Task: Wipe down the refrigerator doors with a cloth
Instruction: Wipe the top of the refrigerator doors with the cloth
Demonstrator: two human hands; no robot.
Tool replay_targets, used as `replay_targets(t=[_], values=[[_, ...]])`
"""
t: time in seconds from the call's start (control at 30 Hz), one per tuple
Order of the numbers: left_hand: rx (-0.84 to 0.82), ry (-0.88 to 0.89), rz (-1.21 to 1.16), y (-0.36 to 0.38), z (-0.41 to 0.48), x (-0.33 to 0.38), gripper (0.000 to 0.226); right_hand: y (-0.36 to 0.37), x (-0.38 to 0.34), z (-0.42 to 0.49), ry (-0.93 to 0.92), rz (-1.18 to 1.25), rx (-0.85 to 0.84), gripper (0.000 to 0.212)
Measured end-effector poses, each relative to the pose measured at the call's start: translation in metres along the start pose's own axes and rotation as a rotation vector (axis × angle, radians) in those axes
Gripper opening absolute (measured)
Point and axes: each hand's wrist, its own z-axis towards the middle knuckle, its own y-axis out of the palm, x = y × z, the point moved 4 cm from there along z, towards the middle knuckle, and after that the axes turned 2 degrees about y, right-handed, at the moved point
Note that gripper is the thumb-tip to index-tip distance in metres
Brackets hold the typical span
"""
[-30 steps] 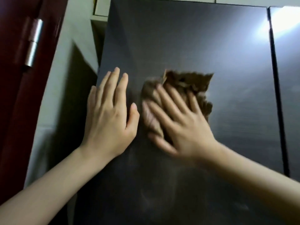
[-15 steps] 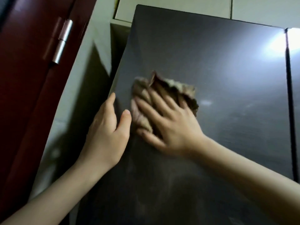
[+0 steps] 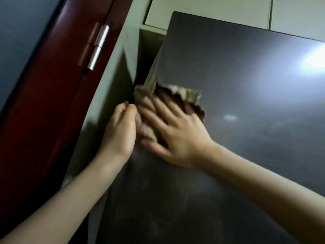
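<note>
The dark grey refrigerator door [image 3: 246, 88] fills the right side of the view and carries a bright light reflection. With straight, spread fingers, my right hand [image 3: 179, 138] presses a crumpled brown cloth [image 3: 192, 95] flat against the door near its left edge. The cloth's left end hangs a little past that edge. My left hand [image 3: 119, 131] is at the door's left edge beside the cloth, its fingers curled round the edge. Motion blur softens the right fingers.
A pale wall [image 3: 112, 81] stands close to the left of the refrigerator, leaving a narrow dark gap. Further left is a dark red door frame [image 3: 58, 88] with a silver hinge [image 3: 98, 48]. Light tiles [image 3: 211, 9] show above the refrigerator.
My right hand has slid the cloth leftward to the door's left edge. My left hand has moved from lying flat on the door to curling round its edge. The view has shifted left.
</note>
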Motion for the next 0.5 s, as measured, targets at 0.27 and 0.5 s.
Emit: replay_targets(t=[0.27,0.5], values=[[-0.028,-0.032,-0.11,0.004,0.01,0.013,0.034,-0.011,0.077,0.063,0.231,-0.091,-0.027,0.063],[-0.04,-0.12,-0.18,-0.002,0.002,0.004,0.037,0.003,-0.007,0.007,0.182,0.036,0.023,0.061]])
